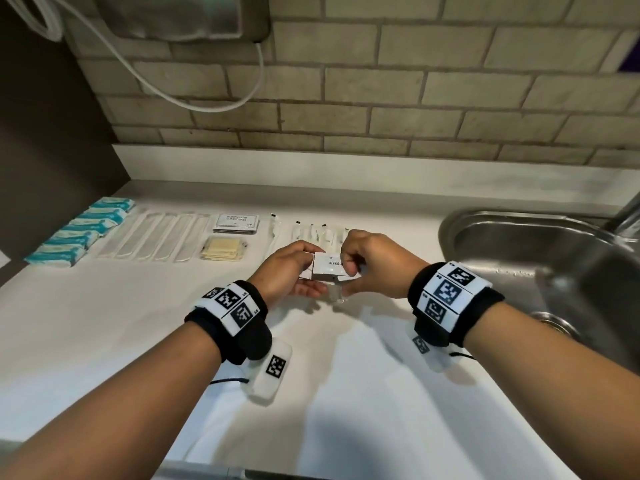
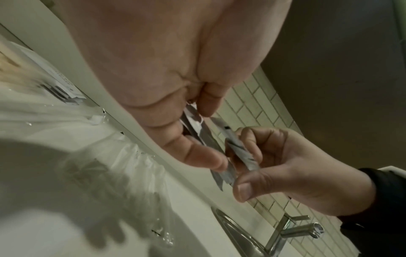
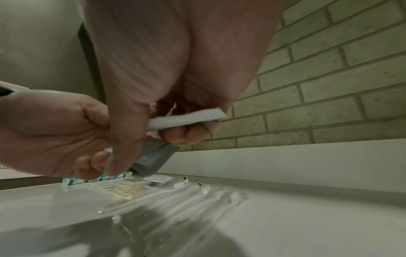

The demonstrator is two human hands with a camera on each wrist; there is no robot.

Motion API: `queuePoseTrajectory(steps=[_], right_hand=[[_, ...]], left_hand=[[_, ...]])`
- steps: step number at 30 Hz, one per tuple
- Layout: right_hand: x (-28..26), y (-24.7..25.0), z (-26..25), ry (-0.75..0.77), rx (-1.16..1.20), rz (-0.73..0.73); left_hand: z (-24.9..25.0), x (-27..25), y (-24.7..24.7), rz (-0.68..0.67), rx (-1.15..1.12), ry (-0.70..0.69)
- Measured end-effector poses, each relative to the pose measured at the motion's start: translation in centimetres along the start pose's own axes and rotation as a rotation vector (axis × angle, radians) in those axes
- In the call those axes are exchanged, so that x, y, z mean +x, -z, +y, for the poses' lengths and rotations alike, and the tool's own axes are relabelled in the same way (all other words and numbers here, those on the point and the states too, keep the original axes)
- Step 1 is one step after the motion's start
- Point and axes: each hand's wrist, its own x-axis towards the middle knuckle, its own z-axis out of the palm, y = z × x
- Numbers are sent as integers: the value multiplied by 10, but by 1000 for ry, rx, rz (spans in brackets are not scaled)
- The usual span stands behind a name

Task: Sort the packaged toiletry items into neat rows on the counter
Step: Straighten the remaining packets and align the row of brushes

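Note:
Above the middle of the white counter (image 1: 104,323), both hands meet on a small stack of white toothpaste sachets (image 1: 329,265). My left hand (image 1: 304,271) grips the stack (image 3: 153,157) from the left between thumb and fingers. My right hand (image 1: 349,268) pinches one sachet (image 3: 186,119) at its right end; in the left wrist view this sachet (image 2: 239,149) stands a little apart from the rest of the stack (image 2: 197,133). How many sachets the stack holds is hidden by my fingers.
Rows lie along the back of the counter: blue packets (image 1: 79,233) at far left, long clear packs (image 1: 156,237), shampoo sachets (image 1: 236,223), yellow pads (image 1: 223,249), clear-wrapped items (image 1: 311,233) behind my hands. A steel sink (image 1: 536,265) and tap (image 2: 303,229) are at the right.

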Motion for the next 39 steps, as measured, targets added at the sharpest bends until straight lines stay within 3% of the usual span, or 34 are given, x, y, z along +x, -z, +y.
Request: queuePoseTrajectory(steps=[11,21,25,28,32,39], right_hand=[[49,-8,-43,-44,-13,-7],[121,-16,-90,-222,376,403],[136,-40,-114,-266,634,433],[143,-57,-126,-293,619,489],[145,-70,-135,-265,530,536],[154,-73,-135,-327,657,549]], left_hand=[[2,0,63,58,-32,8],[13,10,124,147,-108,-26],[23,12,139,153,-253,-74],[25,13,150,133,-304,-99],[20,13,168,117,-165,-133],[11,9,200,137,-6,-182]])
